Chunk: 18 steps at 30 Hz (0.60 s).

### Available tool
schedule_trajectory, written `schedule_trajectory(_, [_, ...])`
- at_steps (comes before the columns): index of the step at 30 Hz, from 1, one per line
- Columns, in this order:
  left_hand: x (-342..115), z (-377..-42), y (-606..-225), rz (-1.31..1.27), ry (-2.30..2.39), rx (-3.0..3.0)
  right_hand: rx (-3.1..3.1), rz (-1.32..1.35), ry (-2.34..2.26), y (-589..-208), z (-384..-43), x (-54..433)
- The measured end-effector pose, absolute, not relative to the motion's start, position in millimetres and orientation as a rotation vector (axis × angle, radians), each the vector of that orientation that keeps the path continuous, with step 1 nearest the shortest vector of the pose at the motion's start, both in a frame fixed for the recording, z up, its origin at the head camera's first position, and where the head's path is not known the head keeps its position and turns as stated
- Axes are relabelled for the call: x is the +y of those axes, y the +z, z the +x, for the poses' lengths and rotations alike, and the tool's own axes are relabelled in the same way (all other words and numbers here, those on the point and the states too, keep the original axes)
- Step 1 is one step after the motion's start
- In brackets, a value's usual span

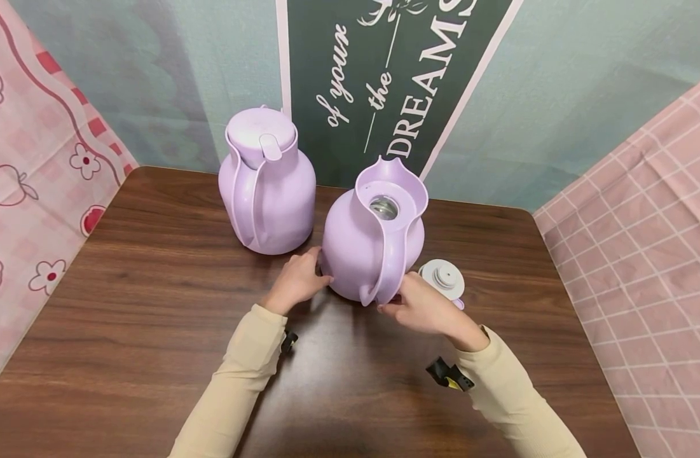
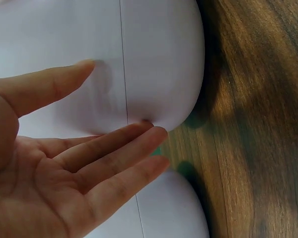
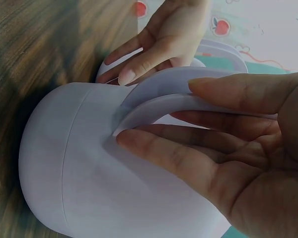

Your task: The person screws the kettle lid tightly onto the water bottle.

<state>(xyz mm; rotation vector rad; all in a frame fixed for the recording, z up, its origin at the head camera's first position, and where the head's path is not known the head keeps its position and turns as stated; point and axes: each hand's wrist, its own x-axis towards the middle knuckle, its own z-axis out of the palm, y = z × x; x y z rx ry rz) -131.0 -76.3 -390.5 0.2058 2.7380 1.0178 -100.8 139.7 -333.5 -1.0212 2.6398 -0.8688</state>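
Observation:
A light purple thermos jug stands lidless on the table, the round mouth in its top uncovered. My right hand grips its handle low down; in the right wrist view the thumb lies on the handle's outer side and fingers pass behind it. At the jug's left side is my left hand, fingers straight and spread, thumb and fingertips right at the lower body. Right of the jug, a white lid with a stepped round plug lies on the table, partly hidden by my right hand.
A second purple thermos jug, its lid on, stands close on the left. Behind runs a blue-green cloth with a dark lettered panel. Pink patterned cloths hang at both sides of the brown wooden table.

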Motion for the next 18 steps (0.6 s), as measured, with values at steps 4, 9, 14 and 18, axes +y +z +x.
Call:
schedule_trajectory(4, [-76.3,-129.6,-389.4,0.220,1.020,2.742,2.638,-1.016,-0.860,-333.4,-100.0,140.7])
schedule_trajectory(9, [-76.7,-128.6,-388.7,0.224,1.032,2.742,2.632,-1.022,-0.863,-333.0,-100.2,139.8])
schedule_trajectory(14, [-77.6,-128.4,-388.7,0.221,1.019,2.735,2.633,-1.013,-0.859,-333.4,-100.6,139.7])
schedule_trajectory(18, [-78.4,-127.3,-388.4,0.226,1.011,2.731,2.643,-0.999,-0.840,-333.1,-101.2,141.0])
